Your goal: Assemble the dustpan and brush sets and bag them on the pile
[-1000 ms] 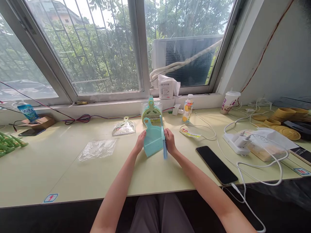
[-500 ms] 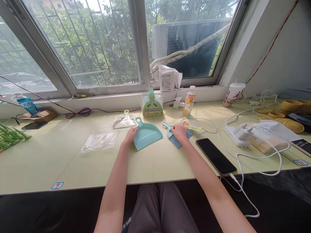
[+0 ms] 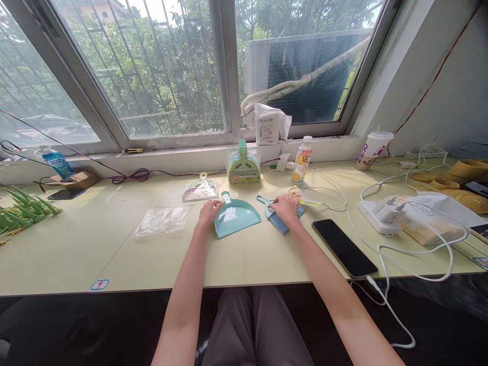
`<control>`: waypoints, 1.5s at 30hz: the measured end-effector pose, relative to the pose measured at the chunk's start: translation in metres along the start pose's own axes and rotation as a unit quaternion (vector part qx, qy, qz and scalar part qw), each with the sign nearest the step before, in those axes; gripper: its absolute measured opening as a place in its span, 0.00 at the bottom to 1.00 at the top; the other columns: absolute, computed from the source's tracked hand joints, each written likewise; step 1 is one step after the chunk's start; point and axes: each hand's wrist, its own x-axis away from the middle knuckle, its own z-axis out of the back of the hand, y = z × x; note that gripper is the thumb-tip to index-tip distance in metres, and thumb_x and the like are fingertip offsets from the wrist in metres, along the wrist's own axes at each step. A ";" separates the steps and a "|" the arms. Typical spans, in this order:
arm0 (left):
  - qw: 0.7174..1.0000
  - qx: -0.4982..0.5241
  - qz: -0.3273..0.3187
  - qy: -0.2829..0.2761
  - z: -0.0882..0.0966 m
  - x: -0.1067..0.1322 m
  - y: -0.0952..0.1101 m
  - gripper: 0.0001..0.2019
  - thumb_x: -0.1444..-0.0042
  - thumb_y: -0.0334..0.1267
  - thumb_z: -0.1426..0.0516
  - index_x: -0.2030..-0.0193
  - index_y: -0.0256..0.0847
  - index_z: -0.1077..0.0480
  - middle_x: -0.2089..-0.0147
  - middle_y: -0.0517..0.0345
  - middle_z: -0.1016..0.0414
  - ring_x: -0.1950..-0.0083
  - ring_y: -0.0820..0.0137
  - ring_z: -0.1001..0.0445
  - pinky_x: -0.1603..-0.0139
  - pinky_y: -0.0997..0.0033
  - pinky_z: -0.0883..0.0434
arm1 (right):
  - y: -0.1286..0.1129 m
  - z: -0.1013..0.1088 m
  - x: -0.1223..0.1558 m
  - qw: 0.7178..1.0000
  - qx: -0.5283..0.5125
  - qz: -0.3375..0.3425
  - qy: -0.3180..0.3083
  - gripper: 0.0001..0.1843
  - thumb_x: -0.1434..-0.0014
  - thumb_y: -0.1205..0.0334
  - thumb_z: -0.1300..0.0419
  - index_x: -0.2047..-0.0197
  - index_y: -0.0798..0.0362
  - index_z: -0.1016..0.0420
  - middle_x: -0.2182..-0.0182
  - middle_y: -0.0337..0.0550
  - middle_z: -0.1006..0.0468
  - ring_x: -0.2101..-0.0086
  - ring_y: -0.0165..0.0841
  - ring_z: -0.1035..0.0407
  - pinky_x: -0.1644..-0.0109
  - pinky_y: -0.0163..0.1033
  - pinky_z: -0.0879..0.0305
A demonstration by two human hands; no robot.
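Observation:
A small teal dustpan (image 3: 237,218) lies flat on the pale green table (image 3: 244,254), handle pointing away from me. My left hand (image 3: 209,211) rests against its left edge, fingers curled on the rim. To the right, a small blue brush (image 3: 275,215) lies on the table, and my right hand (image 3: 285,208) lies over its bristle end with fingers bent down onto it. Behind them stands a packaged green dustpan set (image 3: 244,165), and a bagged one (image 3: 200,189) lies to its left.
An empty clear bag (image 3: 162,220) lies left of the dustpan. A black phone (image 3: 344,247) on a white cable, a power strip (image 3: 377,216), a drink bottle (image 3: 302,159), a cup (image 3: 371,150) and yellow dishes (image 3: 467,178) fill the right side. Green clips (image 3: 23,211) lie far left.
A second ago both hands held the dustpan and brush together, upright. They have been parted and laid flat: dustpan under the left hand, brush under the right.

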 end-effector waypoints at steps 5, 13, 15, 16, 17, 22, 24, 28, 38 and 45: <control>0.996 0.012 0.042 0.074 0.007 -0.002 -0.003 0.19 0.38 0.47 0.55 0.54 0.43 0.26 0.52 0.52 0.27 0.50 0.62 0.31 0.54 0.67 0.37 | 0.001 0.006 0.000 0.999 -0.008 -0.021 0.044 0.13 0.44 0.56 0.46 0.64 0.50 0.22 0.59 0.49 0.26 0.53 0.44 0.39 0.49 0.48 0.52; 0.995 0.006 0.047 0.087 0.013 0.003 0.005 0.16 0.41 0.51 0.50 0.60 0.44 0.27 0.57 0.55 0.25 0.55 0.64 0.28 0.62 0.70 0.37 | -0.001 0.009 0.004 0.999 0.015 0.004 -0.039 0.16 0.51 0.52 0.40 0.61 0.49 0.22 0.55 0.49 0.29 0.48 0.46 0.43 0.46 0.50 0.55; 0.998 -0.031 0.001 0.054 0.010 0.007 0.008 0.13 0.43 0.49 0.47 0.63 0.45 0.28 0.59 0.57 0.25 0.56 0.66 0.28 0.64 0.71 0.38 | -0.002 0.009 0.005 0.999 0.016 0.003 -0.050 0.16 0.50 0.54 0.40 0.60 0.50 0.22 0.55 0.49 0.28 0.48 0.45 0.43 0.46 0.49 0.54; 0.998 -0.052 -0.018 0.042 0.009 0.008 0.010 0.11 0.44 0.47 0.46 0.64 0.45 0.28 0.60 0.58 0.25 0.57 0.66 0.29 0.64 0.72 0.39 | -0.003 0.009 0.005 0.999 0.017 0.000 -0.050 0.15 0.50 0.55 0.41 0.60 0.51 0.22 0.56 0.49 0.28 0.48 0.45 0.43 0.46 0.49 0.54; 0.996 -0.071 -0.030 0.033 0.008 0.010 0.011 0.09 0.44 0.45 0.46 0.65 0.45 0.29 0.61 0.58 0.25 0.58 0.67 0.29 0.65 0.72 0.39 | -0.003 0.009 0.005 0.999 0.016 -0.004 -0.046 0.15 0.50 0.56 0.41 0.60 0.52 0.22 0.56 0.50 0.28 0.49 0.45 0.42 0.46 0.48 0.53; 0.993 -0.118 -0.019 0.023 0.003 0.012 0.020 0.07 0.44 0.40 0.48 0.70 0.42 0.32 0.66 0.57 0.26 0.62 0.66 0.29 0.68 0.71 0.41 | -0.010 0.020 0.004 0.997 -0.071 -0.027 0.006 0.13 0.48 0.54 0.41 0.61 0.50 0.23 0.56 0.48 0.28 0.51 0.44 0.40 0.48 0.46 0.51; 0.993 -0.116 -0.034 0.012 -0.005 0.015 0.030 0.07 0.45 0.38 0.48 0.71 0.42 0.34 0.68 0.56 0.27 0.64 0.66 0.29 0.69 0.70 0.42 | -0.017 0.025 0.007 0.993 -0.118 -0.011 0.005 0.13 0.48 0.52 0.41 0.62 0.48 0.23 0.57 0.45 0.28 0.51 0.41 0.39 0.49 0.44 0.50; 0.988 -0.111 -0.104 -0.025 -0.033 0.030 0.058 0.11 0.41 0.38 0.51 0.73 0.41 0.35 0.72 0.54 0.29 0.67 0.65 0.30 0.69 0.69 0.42 | -0.035 0.027 0.021 0.990 -0.118 0.066 -0.037 0.11 0.49 0.51 0.38 0.65 0.46 0.22 0.58 0.42 0.28 0.53 0.39 0.38 0.50 0.43 0.49; 0.930 -0.153 -0.333 0.018 -0.027 0.040 0.074 0.07 0.41 0.36 0.49 0.59 0.41 0.32 0.58 0.52 0.31 0.55 0.65 0.32 0.59 0.67 0.36 | -0.042 0.023 0.028 0.986 -0.104 0.113 -0.069 0.10 0.45 0.51 0.40 0.70 0.46 0.21 0.58 0.42 0.27 0.53 0.38 0.37 0.50 0.43 0.48; 0.884 -0.248 -0.395 0.029 -0.029 0.027 0.054 0.13 0.44 0.23 0.50 0.54 0.40 0.35 0.51 0.50 0.33 0.51 0.63 0.33 0.52 0.63 0.35 | -0.047 0.021 0.033 0.976 -0.112 0.164 -0.090 0.13 0.46 0.45 0.40 0.66 0.44 0.22 0.56 0.39 0.27 0.52 0.36 0.37 0.48 0.44 0.50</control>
